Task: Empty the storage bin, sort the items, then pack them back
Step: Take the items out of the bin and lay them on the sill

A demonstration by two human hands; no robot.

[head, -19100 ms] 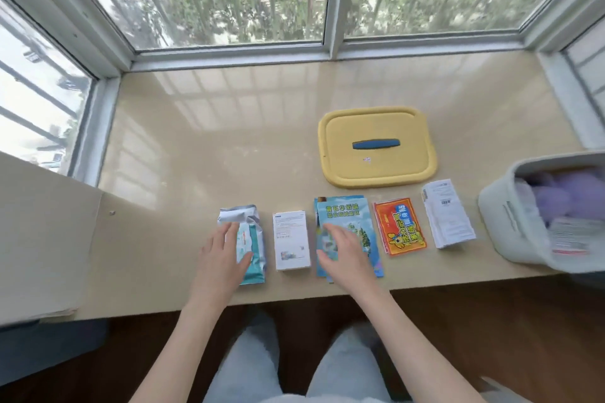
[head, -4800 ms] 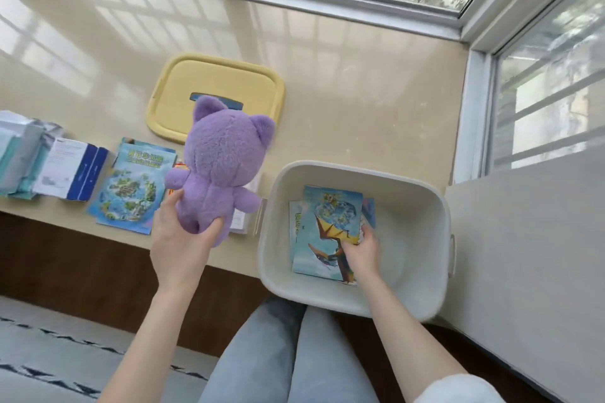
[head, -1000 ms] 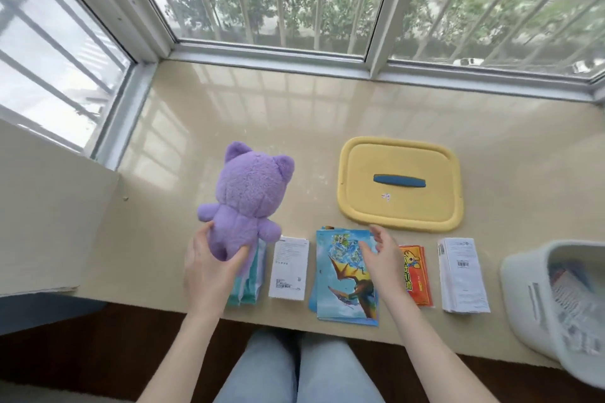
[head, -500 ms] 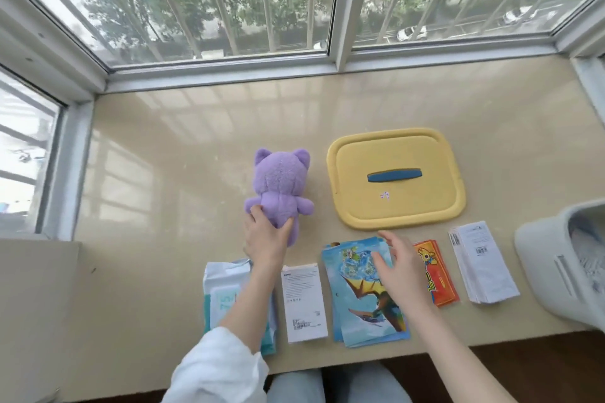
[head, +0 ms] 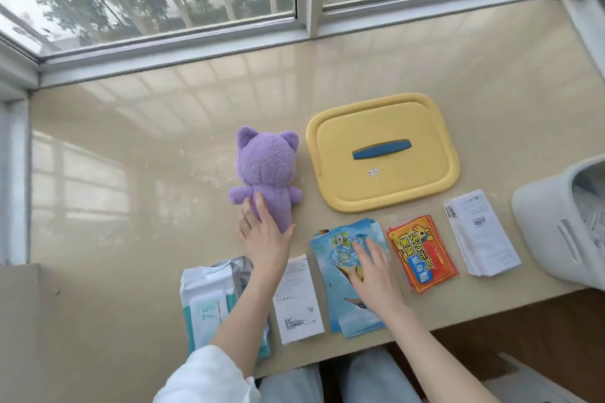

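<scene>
The purple plush toy [head: 265,167], laid on the table [head: 131,173], is touched by the flat, unclenched grip of the left hand [head: 265,239] and the blue booklets [head: 343,314] are pressed under the open right hand [head: 373,268], so sorting is judged under way, with the storage bin [head: 550,239] at the right edge to be reached next; moments earlier the toy was clasped.

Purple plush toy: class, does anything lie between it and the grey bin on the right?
Yes: the yellow lid lies flat between the plush toy and the bin. It is low, so a lifted toy would likely clear it.
</scene>
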